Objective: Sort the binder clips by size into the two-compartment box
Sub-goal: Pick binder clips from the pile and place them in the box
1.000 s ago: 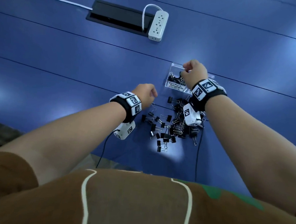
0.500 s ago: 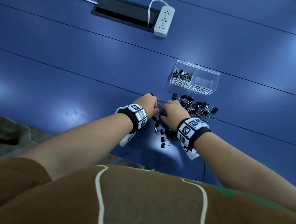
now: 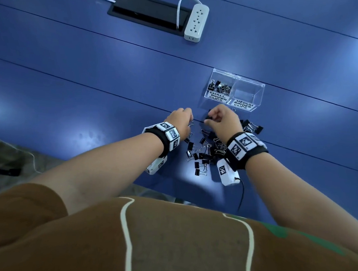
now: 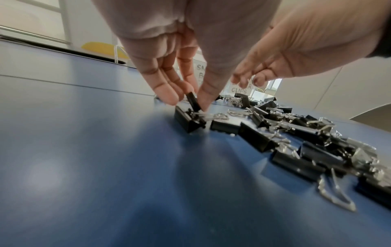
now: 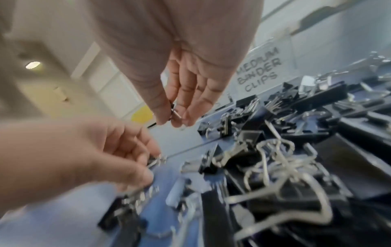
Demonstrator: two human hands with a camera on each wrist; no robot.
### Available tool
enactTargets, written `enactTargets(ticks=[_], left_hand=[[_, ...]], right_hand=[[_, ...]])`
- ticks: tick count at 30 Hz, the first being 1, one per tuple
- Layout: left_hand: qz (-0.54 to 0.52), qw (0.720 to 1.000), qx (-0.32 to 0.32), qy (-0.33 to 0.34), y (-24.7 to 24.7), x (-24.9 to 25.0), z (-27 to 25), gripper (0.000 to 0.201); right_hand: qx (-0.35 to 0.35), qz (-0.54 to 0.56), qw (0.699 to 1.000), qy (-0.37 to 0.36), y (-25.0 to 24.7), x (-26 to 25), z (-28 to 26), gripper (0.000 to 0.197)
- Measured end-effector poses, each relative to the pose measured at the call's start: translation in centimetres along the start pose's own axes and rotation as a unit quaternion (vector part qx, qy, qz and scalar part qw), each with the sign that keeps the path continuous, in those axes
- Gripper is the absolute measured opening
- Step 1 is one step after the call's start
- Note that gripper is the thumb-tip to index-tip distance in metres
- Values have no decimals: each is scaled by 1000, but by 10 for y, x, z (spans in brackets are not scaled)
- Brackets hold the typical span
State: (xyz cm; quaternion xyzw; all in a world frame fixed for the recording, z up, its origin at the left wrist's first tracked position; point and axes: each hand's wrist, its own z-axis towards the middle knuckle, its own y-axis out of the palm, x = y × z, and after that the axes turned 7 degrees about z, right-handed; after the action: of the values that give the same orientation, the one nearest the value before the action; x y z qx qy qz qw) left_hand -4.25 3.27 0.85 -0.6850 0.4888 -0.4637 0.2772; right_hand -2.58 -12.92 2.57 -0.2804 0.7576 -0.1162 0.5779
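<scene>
Head view shows both hands at the far edge of the pile of binder clips (image 3: 206, 151) on the blue table (image 3: 93, 77), just before the clear two-compartment box (image 3: 235, 90). The left hand (image 3: 180, 119) pinches a small black clip (image 4: 193, 101) between thumb and fingers; the right hand (image 3: 223, 121) pinches another small clip (image 5: 174, 109). Small clips lie in the box's left compartment.

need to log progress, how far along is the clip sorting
Early on. Done: several clips lie in the small compartment; the medium compartment looks empty. In hand: the left hand and right hand each pinch a small clip. Left: the pile on the table.
</scene>
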Motion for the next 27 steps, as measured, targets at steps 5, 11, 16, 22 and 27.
enactTargets(ticks=[5,11,16,22,27], left_hand=[[-86,996,27,-20,-7,-8,-5,28],[-111,993,-1,-50,-20,-24,-15,38],[17,998,-55,-7,-15,-32,-23,26],[98,989,-71,84,-11,-33,-23,29],[43,998,-10,47,-18,-30,-21,31]], right_hand=[[-35,84,992,85,-14,0,-2,15],[-129,-197,972,8,0,8,-16,16],[-158,-271,949,-10,10,13,-18,29],[-118,-215,969,-11,6,17,-16,12],[-19,-66,997,33,-8,15,-8,17]])
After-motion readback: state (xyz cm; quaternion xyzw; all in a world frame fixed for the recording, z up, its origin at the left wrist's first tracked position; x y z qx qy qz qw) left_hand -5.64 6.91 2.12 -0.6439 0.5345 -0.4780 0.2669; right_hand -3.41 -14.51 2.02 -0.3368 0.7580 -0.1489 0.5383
